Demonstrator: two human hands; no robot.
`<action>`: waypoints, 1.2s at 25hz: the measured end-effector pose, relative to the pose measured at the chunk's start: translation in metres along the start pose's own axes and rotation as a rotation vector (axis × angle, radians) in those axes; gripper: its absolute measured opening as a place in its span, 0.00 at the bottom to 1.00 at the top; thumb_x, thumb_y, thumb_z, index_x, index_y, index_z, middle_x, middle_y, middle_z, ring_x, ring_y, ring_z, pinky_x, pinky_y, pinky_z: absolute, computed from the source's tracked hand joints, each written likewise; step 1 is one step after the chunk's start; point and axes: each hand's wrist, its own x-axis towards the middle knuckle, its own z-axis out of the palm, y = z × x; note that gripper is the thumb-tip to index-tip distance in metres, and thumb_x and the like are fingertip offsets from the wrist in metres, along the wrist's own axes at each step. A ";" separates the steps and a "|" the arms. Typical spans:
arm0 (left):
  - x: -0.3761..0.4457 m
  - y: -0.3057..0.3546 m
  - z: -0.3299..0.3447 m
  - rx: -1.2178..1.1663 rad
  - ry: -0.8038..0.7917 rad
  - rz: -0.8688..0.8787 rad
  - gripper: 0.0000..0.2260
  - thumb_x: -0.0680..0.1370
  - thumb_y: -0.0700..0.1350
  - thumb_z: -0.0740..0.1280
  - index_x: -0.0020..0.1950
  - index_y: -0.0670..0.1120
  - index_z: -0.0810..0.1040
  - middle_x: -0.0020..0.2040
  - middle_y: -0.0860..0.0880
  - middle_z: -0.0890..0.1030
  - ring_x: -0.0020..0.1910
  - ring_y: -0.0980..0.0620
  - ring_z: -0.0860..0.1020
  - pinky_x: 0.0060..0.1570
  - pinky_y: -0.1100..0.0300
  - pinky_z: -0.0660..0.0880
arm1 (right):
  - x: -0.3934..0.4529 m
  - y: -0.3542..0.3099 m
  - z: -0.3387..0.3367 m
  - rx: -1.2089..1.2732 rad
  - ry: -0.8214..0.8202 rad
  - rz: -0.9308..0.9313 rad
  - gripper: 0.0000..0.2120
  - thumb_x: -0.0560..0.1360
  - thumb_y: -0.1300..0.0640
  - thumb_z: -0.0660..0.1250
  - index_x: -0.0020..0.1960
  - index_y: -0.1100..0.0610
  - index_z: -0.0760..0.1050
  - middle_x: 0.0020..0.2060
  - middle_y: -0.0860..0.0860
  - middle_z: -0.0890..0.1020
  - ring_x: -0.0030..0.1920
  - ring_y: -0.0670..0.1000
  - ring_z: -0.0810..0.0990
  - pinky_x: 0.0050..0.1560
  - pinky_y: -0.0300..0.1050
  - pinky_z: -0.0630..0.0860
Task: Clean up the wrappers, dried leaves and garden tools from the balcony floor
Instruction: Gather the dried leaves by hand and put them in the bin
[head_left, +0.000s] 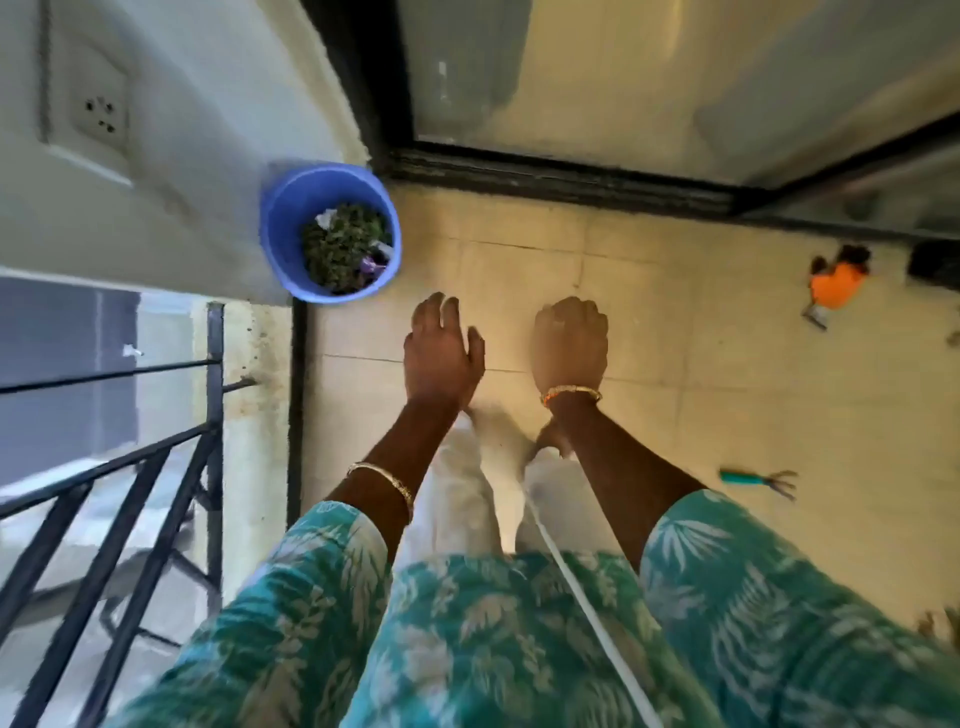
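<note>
Pale floor tiles (649, 322) cover the balcony, with a black door track (561, 179) at the far side and a black railing (156, 467) on the left.

A blue bucket (280, 208) stands on the floor at the far left, close to the white wall (182, 130). It holds dried leaves (343, 244) and a few wrappers (376, 260), one white and one purple.

Both hands hang over the floor in the middle, well above the tiles. The left hand (441, 353) is near the bucket, with loose, spread fingers, and it holds nothing. The right hand (571, 348) is just beside it, with its fingers curled under. I cannot tell if there is anything inside it. Each wrist has a gold bangle (571, 393).

A small rake (761, 480) with a teal handle lies on the floor at the near right, apart from the hands. An orange tool (836, 283) lies at the far right, near the door track. It is too blurry to say what kind it is.

The person wears a teal top with pale leaf shapes (519, 649) and white trousers (462, 499). A white cord (582, 587) runs down the front of the top.
</note>
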 end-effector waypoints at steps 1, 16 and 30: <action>-0.016 0.018 0.001 0.095 -0.062 0.154 0.23 0.76 0.48 0.58 0.67 0.37 0.71 0.68 0.36 0.71 0.66 0.37 0.70 0.57 0.45 0.73 | -0.013 0.017 -0.024 -0.038 0.042 0.037 0.11 0.73 0.56 0.60 0.43 0.61 0.77 0.41 0.58 0.79 0.42 0.61 0.76 0.40 0.51 0.75; -0.221 0.298 0.048 0.542 -0.332 1.044 0.30 0.81 0.52 0.53 0.78 0.38 0.49 0.78 0.40 0.48 0.78 0.44 0.48 0.74 0.47 0.53 | -0.225 0.217 -0.300 -0.207 0.295 0.704 0.31 0.77 0.48 0.52 0.74 0.65 0.55 0.74 0.62 0.56 0.74 0.61 0.55 0.71 0.58 0.58; -0.271 0.528 0.162 0.696 -0.344 1.406 0.31 0.81 0.53 0.53 0.78 0.40 0.46 0.78 0.40 0.45 0.78 0.44 0.47 0.74 0.47 0.50 | -0.193 0.387 -0.447 -0.304 0.379 0.906 0.30 0.79 0.49 0.52 0.75 0.63 0.51 0.75 0.59 0.52 0.76 0.58 0.48 0.73 0.58 0.47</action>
